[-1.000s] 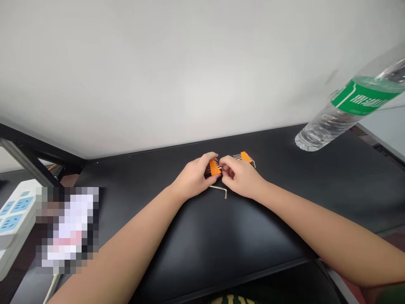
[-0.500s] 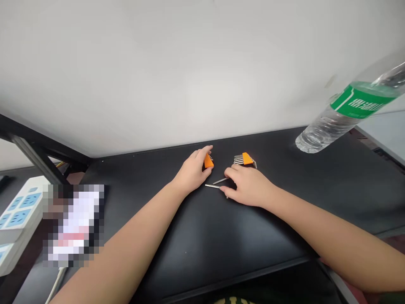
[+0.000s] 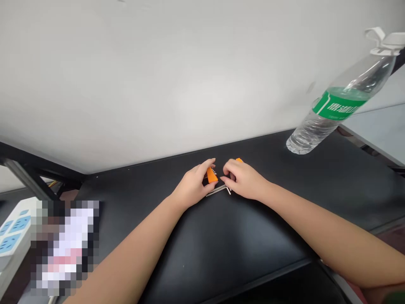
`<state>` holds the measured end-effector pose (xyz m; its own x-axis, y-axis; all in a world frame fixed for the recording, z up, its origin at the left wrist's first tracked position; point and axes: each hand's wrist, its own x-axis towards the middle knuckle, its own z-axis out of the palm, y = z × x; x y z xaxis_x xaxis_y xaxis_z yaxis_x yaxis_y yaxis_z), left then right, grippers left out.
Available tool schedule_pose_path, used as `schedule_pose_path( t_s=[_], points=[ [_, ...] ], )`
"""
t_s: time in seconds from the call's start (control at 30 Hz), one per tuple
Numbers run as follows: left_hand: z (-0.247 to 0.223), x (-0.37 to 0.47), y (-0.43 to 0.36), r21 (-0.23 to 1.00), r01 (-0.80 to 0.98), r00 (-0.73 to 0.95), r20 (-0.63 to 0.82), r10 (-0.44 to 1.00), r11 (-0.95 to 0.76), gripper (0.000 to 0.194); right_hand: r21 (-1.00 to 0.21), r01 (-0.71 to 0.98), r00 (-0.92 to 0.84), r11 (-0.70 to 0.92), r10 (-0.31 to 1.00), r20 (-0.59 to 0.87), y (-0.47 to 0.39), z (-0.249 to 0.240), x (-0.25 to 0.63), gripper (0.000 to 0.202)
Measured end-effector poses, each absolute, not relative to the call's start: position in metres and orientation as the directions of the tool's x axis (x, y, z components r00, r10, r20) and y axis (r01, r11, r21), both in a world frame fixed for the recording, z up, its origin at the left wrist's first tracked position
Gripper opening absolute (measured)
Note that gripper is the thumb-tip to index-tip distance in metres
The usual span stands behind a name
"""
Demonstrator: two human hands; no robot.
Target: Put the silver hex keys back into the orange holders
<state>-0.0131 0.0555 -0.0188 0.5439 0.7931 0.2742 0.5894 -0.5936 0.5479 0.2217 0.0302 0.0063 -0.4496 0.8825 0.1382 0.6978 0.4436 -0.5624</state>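
My left hand [image 3: 193,184] has its thumb and fingers around an orange hex key holder [image 3: 212,175], with several short metal ends showing along its right side. Just in front of it, loose L-shaped hex keys [image 3: 218,189] lie on the black desk, their bent ends under the right thumb. My right hand [image 3: 245,179] hovers beside the holder, fingers curled and the thumb apart from them, with nothing visible in the gap. Behind its knuckles, a second orange holder [image 3: 239,160] shows only its top edge; the rest is hidden.
A tall water bottle [image 3: 316,122] with a green label stands at the back right of the desk [image 3: 202,253]. A pale wall runs behind. To the left are a blurred-out phone-like object [image 3: 68,240] and a white power strip [image 3: 15,228].
The hex keys that were at my right fingers now lie on the desk. My right hand has moved closer to the left and covers most of the second holder. The view has shifted.
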Motion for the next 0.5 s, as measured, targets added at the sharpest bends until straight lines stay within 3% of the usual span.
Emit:
schedule_pose_path(
  t_s=[0.1, 0.27, 0.4, 0.5],
  points=[
    [-0.017, -0.011, 0.053, 0.533, 0.562, 0.569, 0.305, 0.763, -0.632, 0.067, -0.676, 0.583, -0.462, 0.45, 0.868, 0.179, 0.034, 0.001, 0.216, 0.006],
    [-0.014, -0.01, 0.053, 0.491, 0.574, 0.59, 0.306, 0.747, -0.655, 0.059, -0.731, 0.529, -0.403, 0.431, 0.886, 0.231, 0.036, -0.005, 0.206, 0.013],
    [-0.015, -0.014, 0.059, 0.494, 0.634, 0.544, 0.261, 0.798, -0.594, 0.064, -0.713, 0.609, -0.28, 0.348, 0.935, 0.217, 0.04, -0.005, 0.214, 0.024],
    [-0.015, -0.019, 0.061, 0.453, 0.679, 0.528, 0.247, 0.813, -0.578, 0.065, -0.623, 0.717, -0.3, 0.314, 0.945, 0.13, 0.041, -0.002, 0.224, 0.022]
  ],
)
